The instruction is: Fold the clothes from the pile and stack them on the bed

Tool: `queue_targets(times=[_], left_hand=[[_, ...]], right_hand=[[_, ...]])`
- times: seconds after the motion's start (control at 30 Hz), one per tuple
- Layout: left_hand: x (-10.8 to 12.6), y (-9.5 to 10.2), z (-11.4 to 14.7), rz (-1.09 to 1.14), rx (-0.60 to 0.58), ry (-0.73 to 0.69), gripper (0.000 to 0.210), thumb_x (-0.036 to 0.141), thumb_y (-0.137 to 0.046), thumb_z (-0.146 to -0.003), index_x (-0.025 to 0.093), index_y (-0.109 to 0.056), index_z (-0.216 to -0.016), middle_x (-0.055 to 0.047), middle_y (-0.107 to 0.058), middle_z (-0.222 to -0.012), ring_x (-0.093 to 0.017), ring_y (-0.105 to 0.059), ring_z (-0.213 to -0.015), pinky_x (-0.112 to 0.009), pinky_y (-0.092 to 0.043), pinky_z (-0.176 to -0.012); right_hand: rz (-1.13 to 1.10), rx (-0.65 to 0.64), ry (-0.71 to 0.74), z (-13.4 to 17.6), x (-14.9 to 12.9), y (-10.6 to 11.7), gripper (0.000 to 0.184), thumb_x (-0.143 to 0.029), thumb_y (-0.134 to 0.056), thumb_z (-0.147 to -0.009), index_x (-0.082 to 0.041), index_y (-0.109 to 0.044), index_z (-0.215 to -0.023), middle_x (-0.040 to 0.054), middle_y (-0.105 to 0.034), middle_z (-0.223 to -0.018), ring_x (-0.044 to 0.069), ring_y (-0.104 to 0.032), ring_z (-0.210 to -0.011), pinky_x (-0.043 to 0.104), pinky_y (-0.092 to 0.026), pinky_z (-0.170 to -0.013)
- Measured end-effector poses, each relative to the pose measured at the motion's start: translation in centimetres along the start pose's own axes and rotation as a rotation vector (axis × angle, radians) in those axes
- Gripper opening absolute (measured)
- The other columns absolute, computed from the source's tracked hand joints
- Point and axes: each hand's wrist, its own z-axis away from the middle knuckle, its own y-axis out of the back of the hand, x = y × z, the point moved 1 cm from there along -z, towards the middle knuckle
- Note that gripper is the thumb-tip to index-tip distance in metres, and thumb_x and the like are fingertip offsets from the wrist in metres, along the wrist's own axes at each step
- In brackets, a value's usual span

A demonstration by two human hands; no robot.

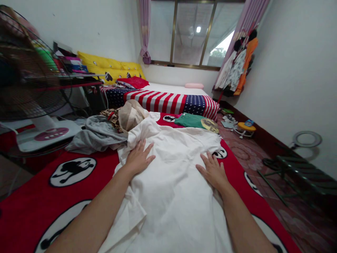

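Observation:
A white shirt (171, 182) lies spread over a red blanket (105, 175) with black-and-white round prints. Flat on the shirt's left side rests my left hand (139, 158), its fingers spread. My right hand (213, 169) presses on the shirt's right edge, fingers apart, holding nothing. Creases run across the cloth between the two hands. Beyond the shirt is a folded green garment (195, 121) with a gold print. Left of the shirt's far end sit a grey garment (96, 135) and a beige cloth (131, 114) in a heap.
An electric fan (39, 112) stands close on the left. Behind is a bed (168, 103) with a striped, starred cover. On the right floor are a slatted green stool (305, 172), a ring light (306, 138) and a yellow stool (246, 127). Clothes (238, 70) hang by the window.

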Motion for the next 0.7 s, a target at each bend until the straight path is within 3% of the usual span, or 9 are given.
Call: queue_targets(times=[0.2, 0.37, 0.53, 0.6, 0.7], left_hand=[[0.8, 0.3, 0.2, -0.049, -0.015, 0.015, 0.064, 0.050, -0.034, -0.094, 0.020, -0.031, -0.150, -0.014, -0.017, -0.159, -0.033, -0.013, -0.147, -0.046, -0.019, -0.115], [0.3, 1.6, 2.0, -0.058, -0.167, -0.113, 0.069, 0.051, -0.037, -0.094, 0.015, -0.028, -0.151, -0.021, -0.013, -0.158, -0.034, -0.011, -0.146, -0.049, -0.013, -0.116], [-1.9, 5.7, 7.1, 0.120, -0.459, -0.336, 0.077, 0.044, -0.067, -0.077, 0.023, -0.039, -0.146, -0.017, -0.013, -0.159, -0.033, -0.010, -0.147, -0.048, -0.016, -0.116], [-3.0, 7.7, 9.6, 0.271, -0.526, -0.381, 0.061, 0.036, -0.069, -0.076, 0.029, -0.055, -0.135, -0.011, -0.023, -0.158, -0.031, -0.018, -0.146, -0.044, -0.020, -0.116], [-4.5, 10.2, 12.8, 0.524, -0.581, -0.395, 0.042, 0.036, -0.066, -0.079, 0.031, -0.065, -0.121, -0.006, -0.049, -0.144, -0.026, -0.044, -0.133, -0.035, -0.035, -0.108]], right_hand=[[0.115, 0.008, -0.010, 0.1, -0.3, -0.1, 0.063, -0.056, -0.032, -0.095, -0.023, -0.035, -0.149, 0.0092, -0.017, -0.160, 0.035, -0.016, -0.145, 0.061, -0.020, -0.112], [0.138, 0.001, 0.053, 1.1, -0.3, 0.1, 0.061, -0.052, -0.032, -0.096, -0.021, -0.033, -0.149, 0.0122, -0.017, -0.160, 0.034, -0.017, -0.146, 0.058, -0.021, -0.112], [-0.004, -0.103, 0.222, 4.5, 1.4, 1.5, 0.058, -0.041, -0.042, -0.092, -0.018, -0.041, -0.146, 0.0141, -0.021, -0.158, 0.031, -0.018, -0.146, 0.055, -0.024, -0.113], [-0.167, -0.168, 0.345, 6.5, 2.6, 2.6, 0.047, -0.031, -0.041, -0.091, -0.020, -0.055, -0.134, 0.0118, -0.031, -0.156, 0.028, -0.027, -0.143, 0.051, -0.028, -0.113], [-0.367, -0.260, 0.470, 9.6, 4.5, 4.3, 0.041, -0.023, -0.039, -0.090, -0.027, -0.068, -0.118, 0.0065, -0.043, -0.149, 0.023, -0.037, -0.139, 0.045, -0.031, -0.113]])
